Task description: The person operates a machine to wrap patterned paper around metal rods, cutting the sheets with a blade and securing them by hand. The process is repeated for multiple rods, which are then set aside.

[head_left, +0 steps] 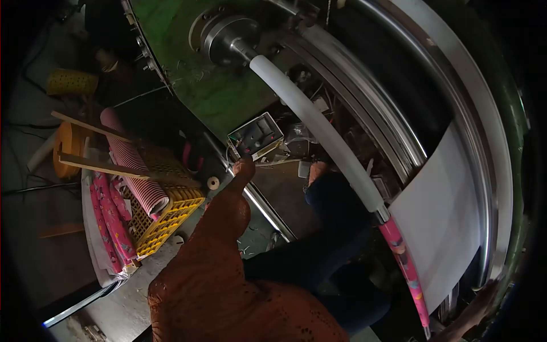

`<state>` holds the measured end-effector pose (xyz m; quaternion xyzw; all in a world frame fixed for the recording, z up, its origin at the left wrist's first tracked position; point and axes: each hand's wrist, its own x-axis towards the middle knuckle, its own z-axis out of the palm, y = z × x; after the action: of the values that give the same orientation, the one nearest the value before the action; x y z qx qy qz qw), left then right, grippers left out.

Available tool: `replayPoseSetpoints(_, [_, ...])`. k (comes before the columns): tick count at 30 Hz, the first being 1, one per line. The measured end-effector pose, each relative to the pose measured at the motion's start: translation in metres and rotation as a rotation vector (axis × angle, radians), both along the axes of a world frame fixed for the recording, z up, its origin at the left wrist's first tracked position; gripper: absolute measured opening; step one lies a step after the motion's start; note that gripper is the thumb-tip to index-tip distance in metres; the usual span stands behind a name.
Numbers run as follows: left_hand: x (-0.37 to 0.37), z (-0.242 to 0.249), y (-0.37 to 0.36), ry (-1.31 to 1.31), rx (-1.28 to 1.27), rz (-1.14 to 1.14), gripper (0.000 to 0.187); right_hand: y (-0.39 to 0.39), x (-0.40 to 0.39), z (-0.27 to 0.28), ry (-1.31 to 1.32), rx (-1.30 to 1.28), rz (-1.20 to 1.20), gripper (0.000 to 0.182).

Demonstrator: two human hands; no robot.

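My left hand (244,167) is at the near edge of an open grey box (254,135) with small dark items inside. Its fingers look bent together; what they hold is too small and dark to make out. Right of it, a long white roll (319,122) slants down from a round metal flange (232,40). Below the roll, on the same line, is a pink patterned roll (405,263). A white sheet (441,211) hangs beside it. At the lower right edge my right hand (481,305) is dim near the machine's frame, its fingers not readable.
A yellow crate (171,219) stands at the left with a striped roll (134,162), pink patterned cloth (111,222) and wooden strips (102,165). An orange roll (71,149) lies behind it. A metal rail (265,211) runs beside my legs. Curved steel rollers (393,114) fill the right.
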<state>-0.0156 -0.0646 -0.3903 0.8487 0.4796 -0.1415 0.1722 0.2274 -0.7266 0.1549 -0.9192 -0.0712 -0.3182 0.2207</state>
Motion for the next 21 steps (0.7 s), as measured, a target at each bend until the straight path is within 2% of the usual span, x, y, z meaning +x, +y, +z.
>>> replayPoseSetpoints(1, [0.001,-0.013,0.009,-0.071,0.023,0.011,0.018,-0.019,-0.022,-0.009,-0.089,-0.710,-0.045,0.044])
replayPoseSetpoints(5, [0.031,-0.055,0.032,0.051,0.022,-0.078,0.021,-0.016,-0.009,-0.032,-0.031,-0.663,-0.025,0.044])
replayPoseSetpoints(7, [0.043,-0.076,0.036,0.103,0.183,-0.099,0.023,-0.006,-0.002,-0.037,-0.009,-0.619,-0.004,0.044])
replayPoseSetpoints(8, [0.047,-0.085,0.039,0.105,0.175,-0.096,0.023,-0.002,0.001,-0.040,0.001,-0.596,0.006,0.044])
replayPoseSetpoints(10, [0.052,-0.087,0.041,-0.137,0.101,0.088,0.026,0.003,0.005,-0.044,0.020,-0.549,0.023,0.044])
replayPoseSetpoints(13, [0.056,-0.081,0.040,-0.248,0.066,0.109,0.024,0.007,0.009,-0.052,0.052,-0.469,0.047,0.044])
replayPoseSetpoints(17, [0.060,-0.094,0.044,-0.244,0.080,0.134,0.023,0.011,0.015,-0.063,0.097,-0.359,0.080,0.044])
replayPoseSetpoints(19, [0.061,-0.107,0.045,-0.126,0.184,0.020,0.021,0.010,0.015,-0.064,0.122,-0.308,0.093,0.044])
replayPoseSetpoints(20, [0.060,-0.112,0.045,-0.124,0.182,0.019,0.021,0.009,0.015,-0.065,0.133,-0.280,0.097,0.044])
replayPoseSetpoints(21, [0.060,-0.103,0.047,-0.185,0.066,0.112,0.021,0.008,0.015,-0.066,0.142,-0.250,0.101,0.044])
